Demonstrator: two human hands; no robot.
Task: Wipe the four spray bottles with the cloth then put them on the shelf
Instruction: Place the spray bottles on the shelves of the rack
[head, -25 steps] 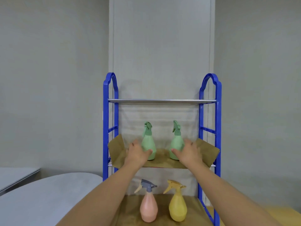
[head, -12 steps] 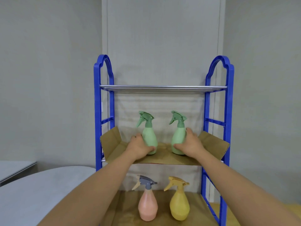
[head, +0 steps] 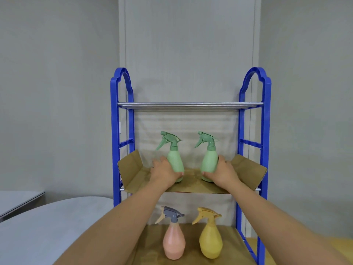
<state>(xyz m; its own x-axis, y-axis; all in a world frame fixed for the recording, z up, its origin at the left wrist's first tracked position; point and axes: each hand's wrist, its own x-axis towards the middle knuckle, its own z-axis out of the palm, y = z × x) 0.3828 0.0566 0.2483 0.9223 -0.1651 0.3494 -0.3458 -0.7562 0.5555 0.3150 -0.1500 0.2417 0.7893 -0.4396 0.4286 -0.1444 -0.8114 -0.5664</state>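
Observation:
Two green spray bottles stand upright on the cardboard-lined middle level of a blue shelf (head: 265, 119). My left hand (head: 164, 172) grips the base of the left green bottle (head: 175, 159). My right hand (head: 221, 172) grips the base of the right green bottle (head: 209, 159). On the level below stand a pink bottle (head: 173, 243) with a grey trigger and a yellow bottle (head: 210, 240). No cloth is in view.
The cardboard liner (head: 248, 169) folds up at both ends of the middle level. A metal top level (head: 191, 105) spans the blue frame above. A grey table (head: 47, 226) lies at lower left. Grey walls stand behind.
The view has drawn nearer to the shelf. Both hands have closed more firmly round the bases of the two green bottles, whose nozzles have turned to point left.

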